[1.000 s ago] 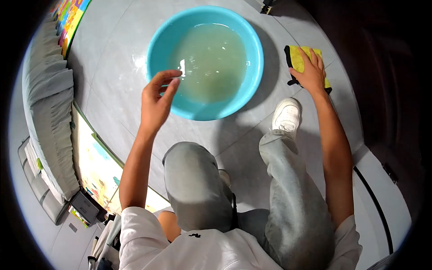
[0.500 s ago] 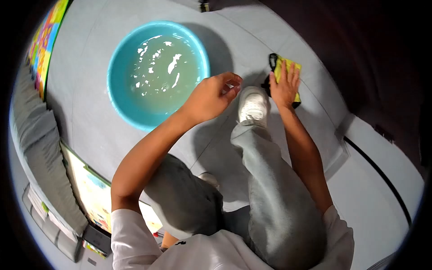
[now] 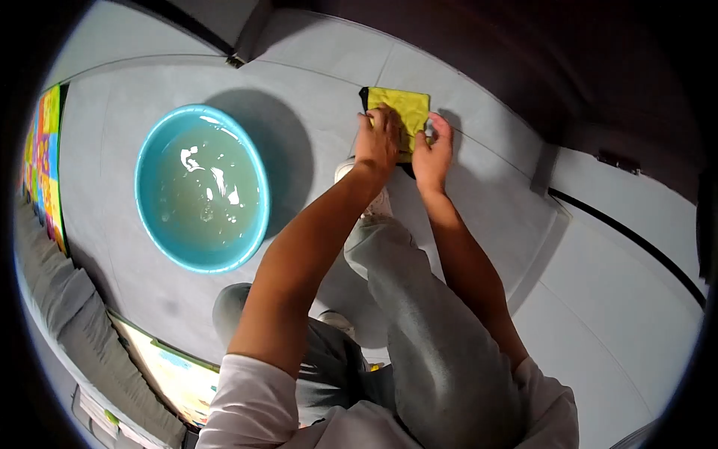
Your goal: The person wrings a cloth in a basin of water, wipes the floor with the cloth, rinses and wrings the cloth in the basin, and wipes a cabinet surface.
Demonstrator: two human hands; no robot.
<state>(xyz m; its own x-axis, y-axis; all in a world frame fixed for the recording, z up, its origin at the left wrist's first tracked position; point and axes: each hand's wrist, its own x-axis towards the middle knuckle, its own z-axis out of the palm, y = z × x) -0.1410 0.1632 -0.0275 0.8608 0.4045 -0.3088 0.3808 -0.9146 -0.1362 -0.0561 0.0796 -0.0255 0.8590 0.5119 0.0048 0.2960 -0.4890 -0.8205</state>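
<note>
A yellow cloth with black edging (image 3: 407, 112) lies spread on the grey floor (image 3: 321, 97), beyond my front shoe. My left hand (image 3: 378, 146) is on its left side, with bent fingers gripping the fabric. At the cloth's right edge is my right hand (image 3: 434, 153), thumb and curled fingers apart. Part of the cloth is hidden under my left hand. To the left stands a turquoise basin (image 3: 142, 187) holding cloudy water.
A dark brown door or panel (image 3: 486, 82) borders the floor at the upper right. My white shoe (image 3: 345, 169) is close to the cloth. A colourful mat (image 3: 48, 150) and grey draped fabric (image 3: 67, 299) lie along the left side.
My left hand has come from beside the basin to the cloth. The cloth now sits farther forward and flatter, and my right hand has moved to its right edge. The view has shifted.
</note>
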